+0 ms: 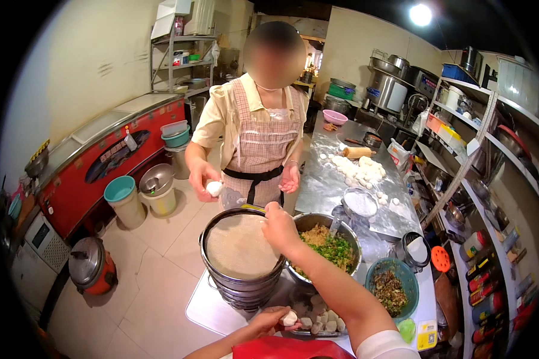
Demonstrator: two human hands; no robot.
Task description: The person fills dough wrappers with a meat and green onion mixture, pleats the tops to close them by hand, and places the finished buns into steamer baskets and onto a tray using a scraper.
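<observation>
My left hand (269,321) holds a white dough ball (289,318) beside a tray of similar balls (330,324). My right hand (279,228) is closed over the rim of a stacked metal steamer (247,291) with a pale cloth liner (236,244). It appears to grip the yellow handle (251,207) of a grey slotted spatula (231,198) at the far rim. Right of the steamer, a metal bowl (359,251) contains chopped greens and a tan filling (330,247). A teal bowl (414,285) with dark minced filling stands farther right.
Across the steamer a person in a checked apron (260,139) holds a white dough ball (214,188). A steel table (314,179) bears dough pieces (361,170), a rolling pin (358,153) and a flour bowl (360,202). Shelves (494,116) stand right; buckets (128,208) and a cooker (92,264) left.
</observation>
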